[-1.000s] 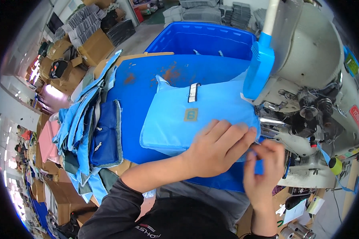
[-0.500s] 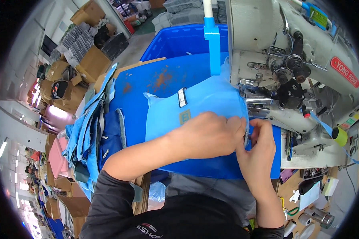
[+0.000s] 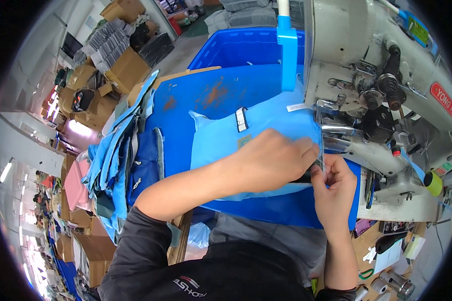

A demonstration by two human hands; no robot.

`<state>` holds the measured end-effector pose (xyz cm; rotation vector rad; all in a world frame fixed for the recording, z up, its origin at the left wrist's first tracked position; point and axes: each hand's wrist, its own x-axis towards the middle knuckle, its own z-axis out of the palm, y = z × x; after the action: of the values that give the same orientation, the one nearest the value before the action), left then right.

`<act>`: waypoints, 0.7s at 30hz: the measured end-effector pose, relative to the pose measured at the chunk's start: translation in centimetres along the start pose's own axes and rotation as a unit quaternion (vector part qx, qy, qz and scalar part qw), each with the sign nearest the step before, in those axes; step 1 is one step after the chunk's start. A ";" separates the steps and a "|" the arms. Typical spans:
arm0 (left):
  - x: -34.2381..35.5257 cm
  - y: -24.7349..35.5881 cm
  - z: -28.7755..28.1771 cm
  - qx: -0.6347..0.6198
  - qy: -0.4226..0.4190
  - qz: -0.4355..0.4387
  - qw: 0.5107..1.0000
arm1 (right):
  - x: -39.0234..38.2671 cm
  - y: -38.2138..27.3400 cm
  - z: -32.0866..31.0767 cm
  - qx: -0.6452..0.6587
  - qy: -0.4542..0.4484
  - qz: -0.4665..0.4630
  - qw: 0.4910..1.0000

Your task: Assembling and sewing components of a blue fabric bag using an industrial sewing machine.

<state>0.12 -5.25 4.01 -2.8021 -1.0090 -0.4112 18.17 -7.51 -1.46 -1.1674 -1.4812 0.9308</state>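
A light blue fabric piece [image 3: 213, 145] lies on the blue worktop, its right edge against the sewing machine [image 3: 356, 95]. A white label [image 3: 299, 107] lies at its far right edge, and a small black-edged white tab [image 3: 241, 119] near its far edge. My left hand [image 3: 273, 155] reaches across the fabric, fingers closed on its right edge and partly hiding a tan patch [image 3: 244, 141]. My right hand [image 3: 336, 183] pinches the same edge from the right, thumb against forefinger. Something dark shows between the two hands; I cannot tell what it is.
Light blue fabric pieces [image 3: 116, 168] hang in a pile at the left, beside navy fabric [image 3: 148, 160]. A blue bin [image 3: 231, 46] stands beyond the worktop [image 3: 196, 98]. Green-handled scissors [image 3: 366, 274] and spools lie at lower right. A blue-tipped white pipe [image 3: 288, 60] hangs near the machine.
The whole view has shifted, with the scene sitting further right. The white label has come into sight by the machine. The fabric's near edge now shows below my left wrist, and both hands keep their pinch.
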 end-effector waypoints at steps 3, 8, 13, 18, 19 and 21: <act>0.3 -0.8 0.7 -0.040 0.026 -0.004 0.999 | 0.8 0.1 0.3 0.044 -0.010 0.031 0.998; 0.7 -1.1 1.5 -0.008 0.051 -0.025 0.998 | 2.3 0.0 1.1 0.093 -0.009 0.043 0.995; -0.3 -1.0 2.4 0.098 0.118 0.001 0.988 | 2.6 0.0 0.9 0.016 0.008 0.010 1.000; -1.6 -1.5 1.5 0.144 0.067 0.010 0.987 | 2.7 -0.2 1.1 -0.029 0.031 -0.018 0.999; -1.4 -1.5 1.3 0.143 0.068 0.008 0.987 | 2.8 0.0 1.0 -0.022 0.034 -0.011 0.999; -0.8 -1.2 1.1 0.067 0.023 -0.010 0.997 | 2.8 -0.1 1.1 -0.016 0.035 -0.004 0.999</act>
<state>-1.04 -4.55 2.73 -2.6545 -1.0148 -0.3943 16.98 -4.76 -0.91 -1.2045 -1.4476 0.8545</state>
